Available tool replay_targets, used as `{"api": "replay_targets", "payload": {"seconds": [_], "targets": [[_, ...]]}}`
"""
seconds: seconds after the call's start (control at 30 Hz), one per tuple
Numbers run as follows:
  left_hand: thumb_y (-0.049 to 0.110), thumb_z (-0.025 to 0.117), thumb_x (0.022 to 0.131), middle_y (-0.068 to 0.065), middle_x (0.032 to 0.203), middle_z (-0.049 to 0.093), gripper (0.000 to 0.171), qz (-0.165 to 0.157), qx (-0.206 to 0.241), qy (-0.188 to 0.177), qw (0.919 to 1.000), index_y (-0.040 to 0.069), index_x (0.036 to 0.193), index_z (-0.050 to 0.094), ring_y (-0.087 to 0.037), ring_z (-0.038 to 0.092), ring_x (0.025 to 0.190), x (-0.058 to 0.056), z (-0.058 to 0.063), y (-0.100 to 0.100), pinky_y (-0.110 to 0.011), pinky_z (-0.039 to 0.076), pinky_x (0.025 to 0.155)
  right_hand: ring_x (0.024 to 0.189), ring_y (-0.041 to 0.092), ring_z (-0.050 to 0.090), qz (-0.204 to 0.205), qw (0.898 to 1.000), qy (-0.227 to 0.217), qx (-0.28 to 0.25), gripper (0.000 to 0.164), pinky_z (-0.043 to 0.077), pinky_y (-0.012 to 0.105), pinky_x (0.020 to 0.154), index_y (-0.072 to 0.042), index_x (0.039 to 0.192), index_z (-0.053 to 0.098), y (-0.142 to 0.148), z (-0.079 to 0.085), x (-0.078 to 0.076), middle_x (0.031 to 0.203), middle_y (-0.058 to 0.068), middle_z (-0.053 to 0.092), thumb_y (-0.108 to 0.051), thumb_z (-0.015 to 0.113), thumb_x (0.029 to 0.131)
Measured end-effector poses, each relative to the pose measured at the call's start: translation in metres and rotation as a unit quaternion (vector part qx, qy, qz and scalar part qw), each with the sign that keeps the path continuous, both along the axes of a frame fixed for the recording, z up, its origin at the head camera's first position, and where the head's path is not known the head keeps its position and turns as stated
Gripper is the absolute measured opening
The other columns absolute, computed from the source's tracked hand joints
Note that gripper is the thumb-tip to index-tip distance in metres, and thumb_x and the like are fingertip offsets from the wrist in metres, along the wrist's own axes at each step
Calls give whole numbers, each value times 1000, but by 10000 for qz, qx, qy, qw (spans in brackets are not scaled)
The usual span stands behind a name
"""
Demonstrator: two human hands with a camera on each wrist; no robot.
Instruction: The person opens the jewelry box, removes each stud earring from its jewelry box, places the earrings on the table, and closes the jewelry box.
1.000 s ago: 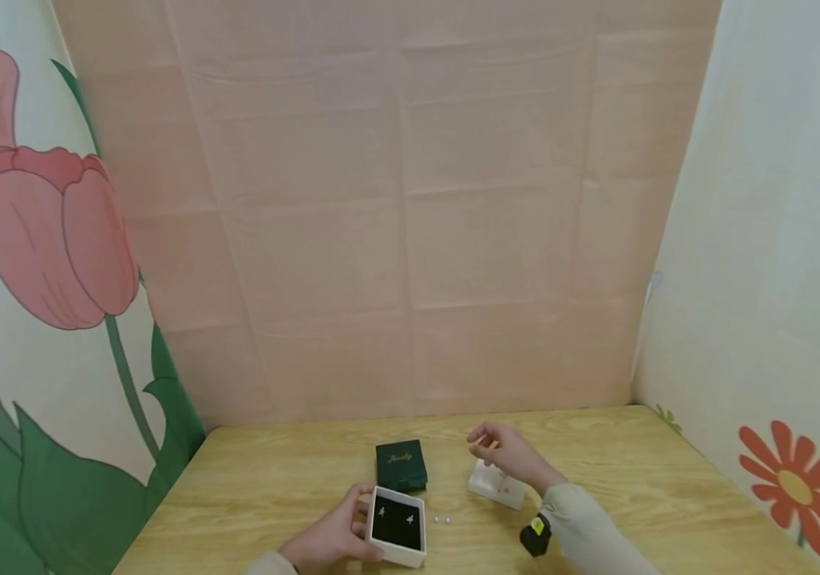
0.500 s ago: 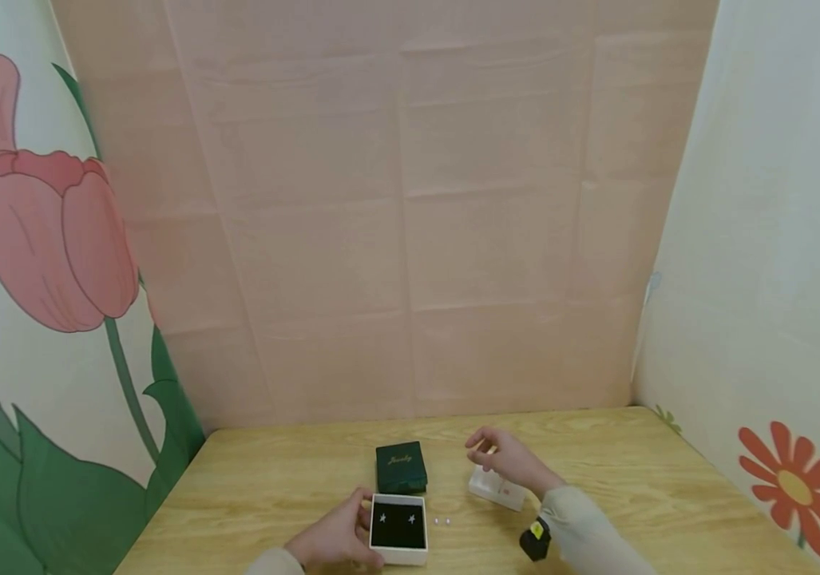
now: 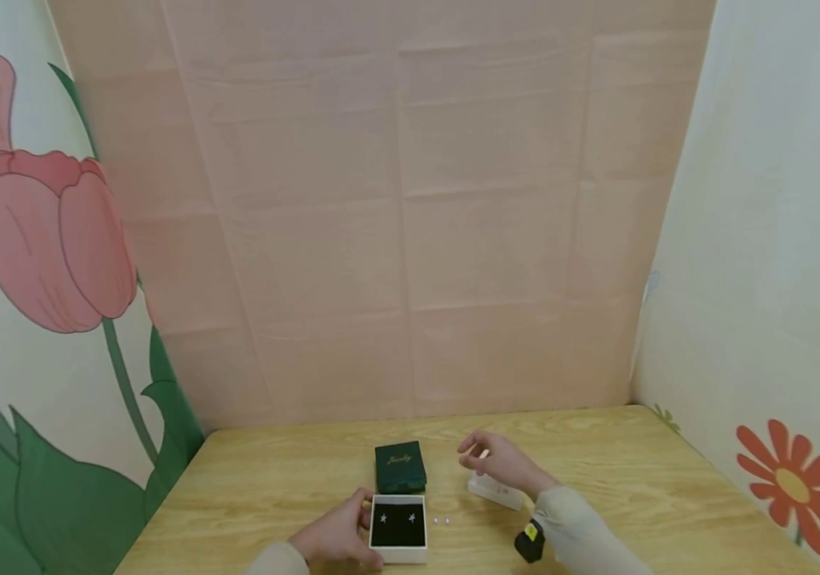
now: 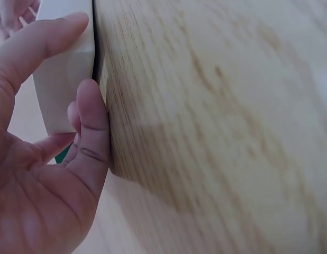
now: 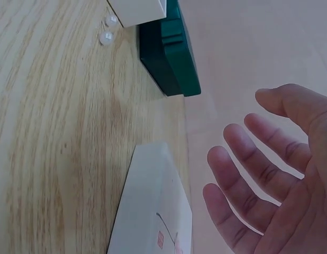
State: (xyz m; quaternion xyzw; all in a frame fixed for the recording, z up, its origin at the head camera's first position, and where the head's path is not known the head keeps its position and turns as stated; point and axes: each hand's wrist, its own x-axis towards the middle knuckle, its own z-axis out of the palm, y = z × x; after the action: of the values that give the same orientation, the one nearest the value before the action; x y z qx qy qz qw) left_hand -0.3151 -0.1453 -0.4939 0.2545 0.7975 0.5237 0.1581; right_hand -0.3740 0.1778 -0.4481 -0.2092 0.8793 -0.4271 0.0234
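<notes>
My left hand grips the left side of a white jewelry box, thumb at its front wall in the left wrist view. Two small star-shaped earrings sit on the box's black insert. Just right of the box, two pearl-like studs lie on the wooden table. My right hand hovers over a white box lid with a pink print, its loosely bent fingers holding nothing.
A dark green jewelry box with gold lettering stands closed right behind the white one. On the right wrist sits a black device with a yellow mark. A pink cloth hangs along the table's back edge.
The white jewelry box was tilted in my left hand and has come down level near the green box. My right hand has shifted slightly left.
</notes>
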Motion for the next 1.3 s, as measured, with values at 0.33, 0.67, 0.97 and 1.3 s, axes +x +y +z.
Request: {"api": "replay_targets", "payload": {"seconds": [0.33, 0.67, 0.97, 1.3], "targets": [[-8, 80, 61, -7, 89, 62, 73, 51, -187, 78, 9998, 0, 121, 40, -14, 60, 76, -1, 0, 0, -22, 47, 69, 74, 20, 60, 386, 9989, 158, 209, 24, 45, 28, 59, -6, 106, 63, -20, 2, 5, 87, 2, 61, -25, 67, 91], [-10, 79, 61, -9, 91, 62, 72, 173, -255, -50, 9995, 1, 121, 41, -20, 59, 81, 4, 5, 2, -25, 45, 75, 74, 14, 57, 815, 9966, -33, 70, 22, 46, 28, 61, -3, 104, 64, -49, 4, 18, 87, 1, 60, -18, 68, 89], [-7, 80, 61, -10, 91, 61, 72, 143, -278, -18, 9995, 2, 120, 41, -20, 58, 82, 3, 4, 1, -24, 44, 75, 85, 15, 58, 943, 9948, 183, 351, 17, 49, 33, 74, -8, 98, 68, -70, -2, 31, 92, -1, 64, -16, 72, 84], [-6, 80, 63, -11, 93, 62, 71, 160, -398, -105, 9990, 2, 121, 41, -22, 59, 84, 3, 6, 2, -27, 44, 77, 87, 16, 53, 711, 9927, 324, 917, 17, 45, 33, 75, -16, 95, 69, -82, -11, 40, 97, 1, 57, -20, 76, 79]]}}
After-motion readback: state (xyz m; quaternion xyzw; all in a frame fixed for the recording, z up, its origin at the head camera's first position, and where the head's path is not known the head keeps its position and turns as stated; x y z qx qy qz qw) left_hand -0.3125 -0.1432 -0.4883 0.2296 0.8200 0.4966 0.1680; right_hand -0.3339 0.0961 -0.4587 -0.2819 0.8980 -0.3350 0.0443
